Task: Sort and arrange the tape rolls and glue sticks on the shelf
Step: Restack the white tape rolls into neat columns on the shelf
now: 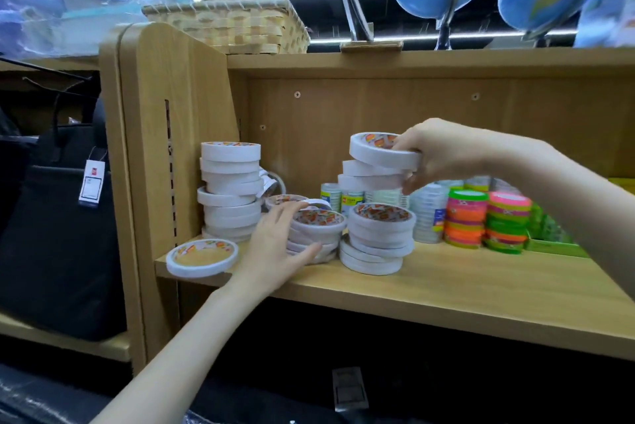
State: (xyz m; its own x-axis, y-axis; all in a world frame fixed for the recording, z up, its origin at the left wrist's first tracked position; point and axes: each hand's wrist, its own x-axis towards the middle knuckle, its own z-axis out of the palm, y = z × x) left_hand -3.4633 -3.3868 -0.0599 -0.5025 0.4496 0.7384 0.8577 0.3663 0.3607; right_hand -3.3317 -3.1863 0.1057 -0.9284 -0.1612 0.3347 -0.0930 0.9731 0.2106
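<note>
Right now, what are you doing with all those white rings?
A person is tidying rolls of white tape on a wooden shelf. The right hand holds three stacked rolls lifted off the shelf, gripped from top and bottom. The left hand rests against a short pile at the front. A tall, crooked stack stands at the left wall, and one loose roll lies at the shelf's edge. Neon tape rolls sit to the right.

White tape rolls [379, 236] stacked on wooden shelf [446, 283]

Both forearms bare, no sleeves; hands [275, 238] w/o gloves, rings.
</note>
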